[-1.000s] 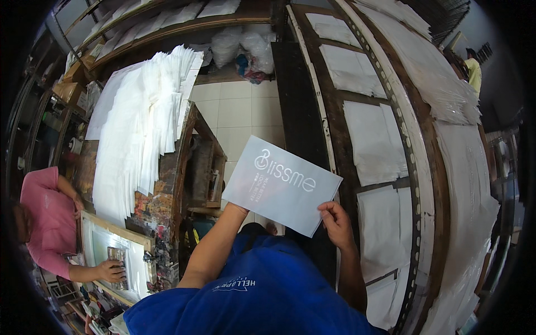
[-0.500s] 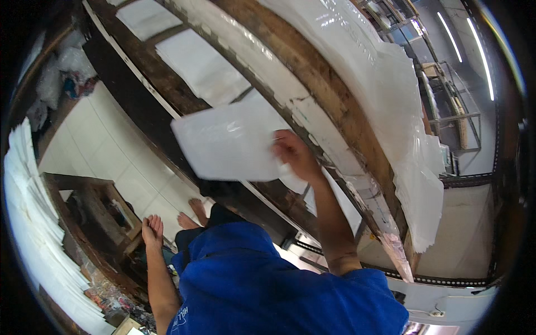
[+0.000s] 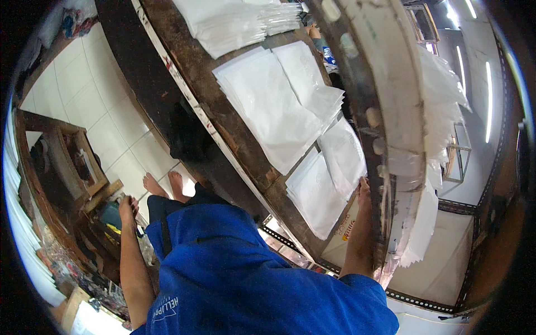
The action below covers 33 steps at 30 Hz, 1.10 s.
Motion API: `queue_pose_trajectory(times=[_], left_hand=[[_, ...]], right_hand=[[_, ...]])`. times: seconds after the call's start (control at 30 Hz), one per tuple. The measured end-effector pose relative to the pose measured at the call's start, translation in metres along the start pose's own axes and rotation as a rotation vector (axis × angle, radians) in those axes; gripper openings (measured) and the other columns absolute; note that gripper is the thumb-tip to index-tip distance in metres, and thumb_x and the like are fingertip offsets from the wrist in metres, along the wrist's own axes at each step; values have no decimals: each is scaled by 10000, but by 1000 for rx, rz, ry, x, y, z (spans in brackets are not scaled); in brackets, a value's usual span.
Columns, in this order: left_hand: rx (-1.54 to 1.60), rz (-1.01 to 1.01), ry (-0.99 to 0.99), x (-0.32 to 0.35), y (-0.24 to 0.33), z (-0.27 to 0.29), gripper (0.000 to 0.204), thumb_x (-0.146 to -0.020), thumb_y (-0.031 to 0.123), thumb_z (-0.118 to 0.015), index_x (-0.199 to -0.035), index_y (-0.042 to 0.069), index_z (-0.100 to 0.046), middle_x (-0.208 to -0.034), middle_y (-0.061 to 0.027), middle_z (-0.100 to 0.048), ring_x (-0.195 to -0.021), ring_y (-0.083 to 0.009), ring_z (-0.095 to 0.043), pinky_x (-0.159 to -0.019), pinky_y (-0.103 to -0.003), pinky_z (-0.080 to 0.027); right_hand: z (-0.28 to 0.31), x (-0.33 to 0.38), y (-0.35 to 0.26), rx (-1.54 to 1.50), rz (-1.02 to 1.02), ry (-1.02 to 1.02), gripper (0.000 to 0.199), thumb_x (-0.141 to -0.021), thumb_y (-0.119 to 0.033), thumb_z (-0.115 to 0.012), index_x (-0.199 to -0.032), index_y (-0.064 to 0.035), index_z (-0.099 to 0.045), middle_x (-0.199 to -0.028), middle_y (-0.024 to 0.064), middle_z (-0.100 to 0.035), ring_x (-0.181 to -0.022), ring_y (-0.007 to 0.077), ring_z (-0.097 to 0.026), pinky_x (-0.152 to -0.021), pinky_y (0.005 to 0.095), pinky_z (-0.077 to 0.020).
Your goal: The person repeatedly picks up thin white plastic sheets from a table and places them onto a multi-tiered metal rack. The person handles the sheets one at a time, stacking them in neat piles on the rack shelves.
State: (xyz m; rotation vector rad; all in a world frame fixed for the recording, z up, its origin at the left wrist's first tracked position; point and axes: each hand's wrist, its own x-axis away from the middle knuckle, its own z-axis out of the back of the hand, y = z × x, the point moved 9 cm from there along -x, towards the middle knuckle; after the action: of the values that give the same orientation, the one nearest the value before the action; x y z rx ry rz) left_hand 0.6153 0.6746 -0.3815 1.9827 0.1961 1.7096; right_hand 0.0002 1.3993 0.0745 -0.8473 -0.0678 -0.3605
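Piles of white plastic bags [image 3: 268, 111] lie on a dark wooden board [image 3: 234, 131]. At the near end of that board, my right hand [image 3: 364, 195] is at the edge of a white plastic bag [image 3: 344, 153], fingers closed on its corner. A pale beam beside it partly covers this hand. Down at the left, my left hand [image 3: 128, 207] has its fingers curled in beside a dark box-like thing [image 3: 110, 216]. What those fingers hold, if anything, I cannot make out.
A second layer of clear-white plastic sheets [image 3: 438, 123] hangs over the pale beam [image 3: 399, 128] on the right. A wooden frame [image 3: 84, 159] stands at the left above a tiled floor [image 3: 103, 111]. My bare feet [image 3: 163, 183] are beside the board's dark side.
My right hand has moved toward the board's near end; the bag it carried across the board now lies among the piles. My left hand has shifted left and its fingers have curled. The view has turned.
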Motion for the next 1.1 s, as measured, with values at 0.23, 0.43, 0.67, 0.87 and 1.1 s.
queue_pose_trajectory(times=[0.23, 0.43, 0.67, 0.87, 1.1], left_hand=[[-53, -62, 19, 43, -8, -37, 255, -915, 294, -516, -1061, 93, -573, -966, -26, -606, -826, -142, -602, -685, -274, -480], [-23, 66, 7, 47, -56, -22, 232, -911, 278, -508, -1035, 88, -555, -928, -27, -600, -799, -145, -598, -666, -276, -474], [22, -17, 103, 56, -38, -5, 237, -908, 309, -516, -1026, 110, -570, -911, -21, -613, -788, -147, -618, -655, -288, -484], [-206, -505, 64, 77, 77, -23, 294, -927, 287, -481, -1029, 40, -602, -964, -88, -643, -837, -180, -641, -732, -317, -510], [67, -883, 164, 214, 309, -44, 268, -947, 214, -523, -1054, -16, -612, -929, -70, -657, -817, -128, -620, -728, -270, -487]], right_hand=[[-4, -2, 14, 308, -64, 146, 160, -876, -178, -628, -902, -21, -614, -661, 26, -563, -479, 120, -492, -445, 285, -398], [13, -22, 27, 388, 52, 164, 157, -867, -149, -630, -904, 3, -616, -660, 49, -590, -504, 131, -530, -469, 293, -429], [0, -20, -6, 475, 134, 268, 209, -863, -186, -633, -886, 20, -607, -670, 43, -578, -524, 129, -531, -462, 286, -419], [-32, -18, -91, 530, 468, 363, 202, -889, -191, -604, -957, -1, -604, -722, 56, -591, -578, 150, -554, -502, 291, -441], [-166, 134, -276, 288, 924, 340, 210, -919, -197, -570, -1039, -27, -600, -782, 72, -606, -640, 175, -580, -550, 297, -468]])
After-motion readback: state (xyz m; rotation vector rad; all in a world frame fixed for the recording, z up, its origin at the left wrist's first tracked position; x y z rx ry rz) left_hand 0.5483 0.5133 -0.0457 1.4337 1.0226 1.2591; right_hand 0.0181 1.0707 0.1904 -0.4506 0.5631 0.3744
